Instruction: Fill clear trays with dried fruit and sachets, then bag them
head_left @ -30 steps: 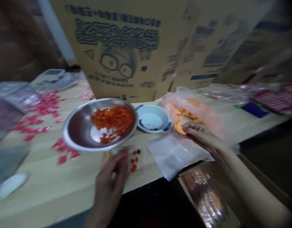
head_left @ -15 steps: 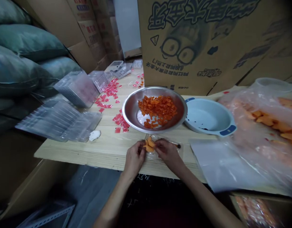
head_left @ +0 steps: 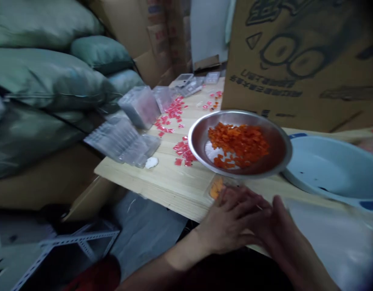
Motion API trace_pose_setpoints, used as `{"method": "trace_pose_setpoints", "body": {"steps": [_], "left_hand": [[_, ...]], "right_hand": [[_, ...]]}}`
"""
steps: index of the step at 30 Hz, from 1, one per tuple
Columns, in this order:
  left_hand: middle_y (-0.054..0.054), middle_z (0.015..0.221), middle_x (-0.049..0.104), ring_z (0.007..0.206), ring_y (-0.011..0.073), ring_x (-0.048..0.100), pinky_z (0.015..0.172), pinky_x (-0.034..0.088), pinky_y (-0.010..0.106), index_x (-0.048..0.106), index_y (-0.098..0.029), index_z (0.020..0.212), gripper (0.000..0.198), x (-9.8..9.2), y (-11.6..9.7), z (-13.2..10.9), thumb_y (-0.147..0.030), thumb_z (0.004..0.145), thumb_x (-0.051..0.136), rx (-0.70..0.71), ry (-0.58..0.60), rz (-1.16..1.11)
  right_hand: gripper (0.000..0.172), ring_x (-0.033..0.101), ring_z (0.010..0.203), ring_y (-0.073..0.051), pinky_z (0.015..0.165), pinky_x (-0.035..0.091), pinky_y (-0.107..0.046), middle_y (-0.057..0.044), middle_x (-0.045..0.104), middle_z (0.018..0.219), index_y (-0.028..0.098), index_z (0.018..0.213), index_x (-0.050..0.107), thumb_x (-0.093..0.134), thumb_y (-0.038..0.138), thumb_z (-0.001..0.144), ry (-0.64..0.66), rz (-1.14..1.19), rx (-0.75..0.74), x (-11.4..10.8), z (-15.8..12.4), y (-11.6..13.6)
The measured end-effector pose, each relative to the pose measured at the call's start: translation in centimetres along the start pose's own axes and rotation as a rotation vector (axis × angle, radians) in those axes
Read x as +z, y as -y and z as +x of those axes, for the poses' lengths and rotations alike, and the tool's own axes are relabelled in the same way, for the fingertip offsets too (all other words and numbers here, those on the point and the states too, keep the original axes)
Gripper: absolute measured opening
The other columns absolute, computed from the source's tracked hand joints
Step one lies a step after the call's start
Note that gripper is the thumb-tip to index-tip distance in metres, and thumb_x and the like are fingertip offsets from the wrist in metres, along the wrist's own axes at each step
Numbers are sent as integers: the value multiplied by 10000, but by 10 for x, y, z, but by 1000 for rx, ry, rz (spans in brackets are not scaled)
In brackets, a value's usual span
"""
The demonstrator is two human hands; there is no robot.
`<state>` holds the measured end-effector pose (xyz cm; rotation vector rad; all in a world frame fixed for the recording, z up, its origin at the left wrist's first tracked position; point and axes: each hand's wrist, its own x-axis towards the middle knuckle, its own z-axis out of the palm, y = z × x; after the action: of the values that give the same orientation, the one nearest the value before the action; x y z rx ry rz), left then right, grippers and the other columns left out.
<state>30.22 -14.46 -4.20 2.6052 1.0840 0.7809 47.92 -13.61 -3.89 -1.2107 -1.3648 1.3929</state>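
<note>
My left hand (head_left: pixel 227 224) lies at the front edge of the wooden table (head_left: pixel 171 186), fingers stretched flat over a small clear packet with an orange piece (head_left: pixel 217 188) showing at its left end. My right hand (head_left: pixel 280 234) lies beside and partly over the left, pressing on the same packet; its fingers are mostly hidden. Just behind the hands stands a steel bowl (head_left: pixel 201 139) holding several small orange-red pieces (head_left: pixel 238 143). A pale blue basin (head_left: pixel 329 169) sits right of the bowl.
Red packets (head_left: pixel 182 149) lie scattered left of the bowl. Stacks of clear plastic trays (head_left: pixel 122 139) sit at the table's left end, beside grey-green sacks (head_left: pixel 49 85). A printed cardboard box (head_left: pixel 302 60) stands behind the bowl. A clear plastic sheet (head_left: pixel 332 242) covers the table at right.
The view has swung left and closer. Both hands went from pinching the orange piece in the packet to lying flat over it, close together.
</note>
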Motion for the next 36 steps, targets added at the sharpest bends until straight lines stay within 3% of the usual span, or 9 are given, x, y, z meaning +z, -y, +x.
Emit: {"method": "trace_pose_setpoints", "body": {"steps": [4,6,8,11,13,22,27,32,36], "left_hand": [[122,1493,632,1449,289,524,1258,322,597,529,-274,1494,448,-45,74,-35,-267,1047,503,-367,-163,51],[136,1340,713,1274,269,644,1137,478,481,651,-215,1316,327,-92,124,-55,-257,1012,541,-648,-352,86],[149,1224,736,1199,298,654,1082,490,465,702,-169,1169,274,-141,174,-70,-253,915,640,-915,-448,204],[104,916,746,979,290,682,943,513,416,724,-157,891,123,-195,232,-80,-223,788,709,-1069,-466,236],[31,685,676,767,236,655,778,500,341,688,-180,718,87,-213,258,-85,-250,736,738,-1148,-439,202],[-41,541,547,558,119,455,555,306,254,686,-165,650,311,-217,292,-94,-454,703,787,-1201,-342,31],[-28,565,583,637,147,539,554,348,237,705,-153,690,309,-216,296,-93,-440,733,810,-1215,-322,51],[45,1007,723,865,200,687,735,579,323,718,-126,1045,309,-211,298,-93,-421,952,719,-1253,-239,97],[84,1214,693,1031,244,699,878,617,430,669,-148,1233,350,-208,293,-91,-403,993,685,-1258,-177,129]], "right_hand": [[510,530,1437,-371,1191,427,-603,-84,624,1502,322,1407,675,519,590,1003,-18,-339,-133,-31,8,-28],[595,417,1505,-433,1204,356,-679,-107,522,1597,296,1406,670,652,606,899,-26,-626,-262,-39,19,-54],[789,369,1507,-507,1148,340,-769,-166,419,1657,252,1479,601,725,622,794,-30,-931,-385,-39,28,-80],[935,373,1499,-511,1128,292,-808,-185,314,1706,257,1602,434,736,526,759,-2,-1158,-454,-30,28,-103],[992,386,1502,-472,1157,257,-787,-170,311,1708,296,1653,319,719,458,760,23,-1192,-471,-26,22,-107],[1043,369,1518,-469,1197,132,-787,-144,326,1709,394,1676,237,740,490,768,79,-1093,-502,-29,4,-104],[1080,361,1517,-478,1178,128,-813,-135,315,1713,431,1682,154,739,497,775,85,-1082,-528,-29,6,-107],[1067,350,1517,-499,1157,142,-833,-160,326,1704,398,1677,172,734,455,772,95,-1124,-573,-33,6,-109],[1031,314,1535,-506,1149,142,-845,-170,304,1714,375,1676,192,725,463,798,103,-1131,-564,-33,5,-106]]}}
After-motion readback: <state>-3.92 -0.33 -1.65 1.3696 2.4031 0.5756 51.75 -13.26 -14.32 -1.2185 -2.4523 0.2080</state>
